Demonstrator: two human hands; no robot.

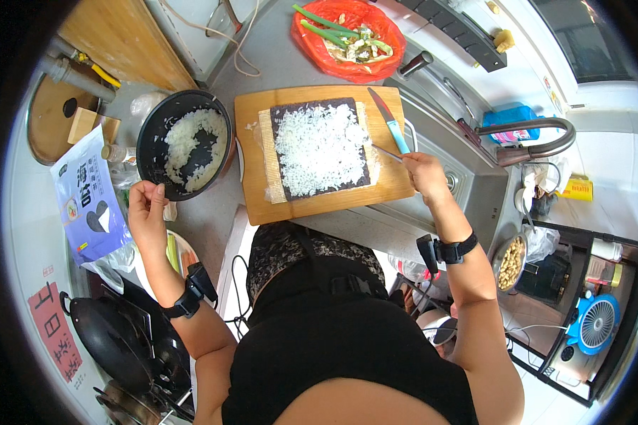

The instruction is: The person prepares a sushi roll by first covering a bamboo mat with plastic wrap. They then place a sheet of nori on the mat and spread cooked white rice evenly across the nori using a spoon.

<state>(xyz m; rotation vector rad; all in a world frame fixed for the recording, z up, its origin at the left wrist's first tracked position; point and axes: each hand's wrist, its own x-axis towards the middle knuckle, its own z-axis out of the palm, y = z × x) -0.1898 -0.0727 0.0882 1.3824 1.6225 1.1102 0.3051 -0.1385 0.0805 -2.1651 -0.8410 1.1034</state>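
White cooked rice [321, 149] is spread over a dark nori sheet [342, 102] on a bamboo rolling mat [276, 180], with clear film beneath. A wooden cutting board [260, 212] carries them. My right hand [424, 172] grips a thin metal utensil [387, 152], whose far end meets the rice's right edge; its type cannot be told. My left hand [148, 204] is at the near-left rim of a dark pot [154, 159], thumb and fingers close together. Whether it grips the rim is unclear. More rice [183, 133] clings inside the pot.
A knife [393, 122] with a light-blue handle lies at the board's right, beside a steel sink [470, 186]. Beyond the board stands a red plastic bag [316, 58] of vegetable scraps. Left are a purple-and-white nori packet [93, 202], a glass jar [119, 154] and a wok [106, 334].
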